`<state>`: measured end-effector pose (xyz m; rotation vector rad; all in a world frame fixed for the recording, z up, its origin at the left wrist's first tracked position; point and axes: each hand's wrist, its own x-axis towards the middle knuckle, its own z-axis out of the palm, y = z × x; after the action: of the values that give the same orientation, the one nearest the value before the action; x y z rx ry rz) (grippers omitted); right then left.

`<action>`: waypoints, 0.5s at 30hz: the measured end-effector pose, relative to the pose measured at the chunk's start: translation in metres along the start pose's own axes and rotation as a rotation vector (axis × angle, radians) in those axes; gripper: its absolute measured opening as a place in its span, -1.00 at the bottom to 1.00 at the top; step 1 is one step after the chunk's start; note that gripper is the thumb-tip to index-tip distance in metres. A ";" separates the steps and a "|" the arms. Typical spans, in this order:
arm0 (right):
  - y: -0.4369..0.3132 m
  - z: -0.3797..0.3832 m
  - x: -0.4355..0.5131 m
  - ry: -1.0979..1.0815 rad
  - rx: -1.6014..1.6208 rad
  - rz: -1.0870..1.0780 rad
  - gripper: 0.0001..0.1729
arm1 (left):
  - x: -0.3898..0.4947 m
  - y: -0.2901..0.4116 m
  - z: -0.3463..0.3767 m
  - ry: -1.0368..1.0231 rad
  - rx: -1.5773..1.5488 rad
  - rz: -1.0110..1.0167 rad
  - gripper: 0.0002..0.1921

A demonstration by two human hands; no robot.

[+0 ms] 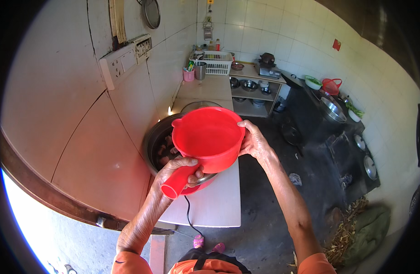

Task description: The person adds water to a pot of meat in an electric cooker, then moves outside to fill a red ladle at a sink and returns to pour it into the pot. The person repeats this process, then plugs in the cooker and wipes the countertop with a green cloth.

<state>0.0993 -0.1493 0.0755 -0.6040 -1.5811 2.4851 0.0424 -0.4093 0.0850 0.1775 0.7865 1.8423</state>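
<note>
A red plastic water ladle (206, 137) is held up between my two hands, its round bowl tilted a little so that I see inside. My left hand (182, 171) grips the thick hollow handle. On the bowl's far right rim my right hand (254, 140) has its thumb on top and its fingers against the outer wall. Below the ladle, partly covered by it, stands a wide dark metal pot (149, 144) with pieces of pale pink food (164, 149), perhaps meat, in it. Part of a red base shows under the pot's near side.
The pot stands on a pale countertop (223, 205) against the tiled wall; a black cord (188, 209) hangs over its front edge. A white plastic basket (218, 65) and a steel cup (200, 71) are farther back. A dark stove (305, 106) with pans runs along the right.
</note>
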 end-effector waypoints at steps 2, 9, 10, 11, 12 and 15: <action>-0.001 0.002 0.010 -0.017 -0.005 -0.002 -0.17 | 0.007 0.008 -0.008 -0.051 -0.080 -0.069 -0.78; -0.010 0.008 0.027 -0.015 -0.102 0.038 -0.12 | 0.016 0.012 -0.025 -0.098 -0.155 -0.081 -0.80; -0.011 0.009 0.028 0.006 -0.120 0.037 -0.11 | 0.017 0.012 -0.026 -0.112 -0.168 -0.071 -0.80; -0.011 0.009 0.027 0.007 -0.137 0.027 -0.11 | 0.017 0.011 -0.026 -0.107 -0.177 -0.081 -0.79; -0.011 0.010 0.027 0.004 -0.156 0.019 -0.10 | 0.017 0.010 -0.026 -0.104 -0.148 -0.076 -0.78; -0.011 0.010 0.025 0.024 -0.157 0.056 -0.11 | 0.015 0.005 -0.024 -0.071 -0.103 -0.024 -0.72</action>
<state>0.0715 -0.1451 0.0827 -0.7056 -1.7854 2.3980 0.0213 -0.4077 0.0654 0.1658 0.6412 1.8391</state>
